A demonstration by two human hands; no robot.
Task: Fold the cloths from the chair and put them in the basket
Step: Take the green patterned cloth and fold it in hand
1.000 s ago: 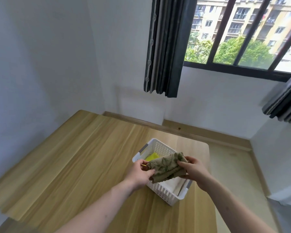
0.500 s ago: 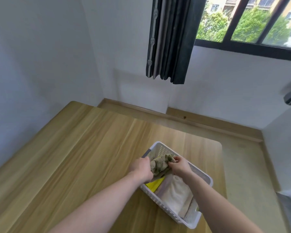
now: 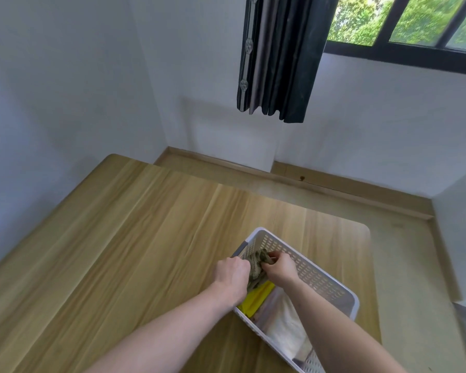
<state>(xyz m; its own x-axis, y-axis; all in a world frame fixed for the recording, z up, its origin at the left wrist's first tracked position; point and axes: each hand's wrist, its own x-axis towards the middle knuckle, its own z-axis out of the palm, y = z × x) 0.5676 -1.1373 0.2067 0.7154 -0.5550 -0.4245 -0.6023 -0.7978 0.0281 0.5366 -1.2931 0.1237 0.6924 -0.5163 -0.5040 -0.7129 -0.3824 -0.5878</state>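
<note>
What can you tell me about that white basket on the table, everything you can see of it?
The white plastic rectangular basket has perforated walls, a smooth rim and a grey handle piece at its far left end. It sits upright, turned at an angle, near the right edge of the wooden table. Inside lie a yellow folded cloth and a white folded cloth. Both hands, left and right, grip a green patterned cloth at its far end.

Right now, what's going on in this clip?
A person is tucking a folded olive patterned cloth into the far end of a white perforated plastic basket on the wooden table. The left hand and right hand both grip it. A yellow cloth and a white cloth already lie inside.
</note>
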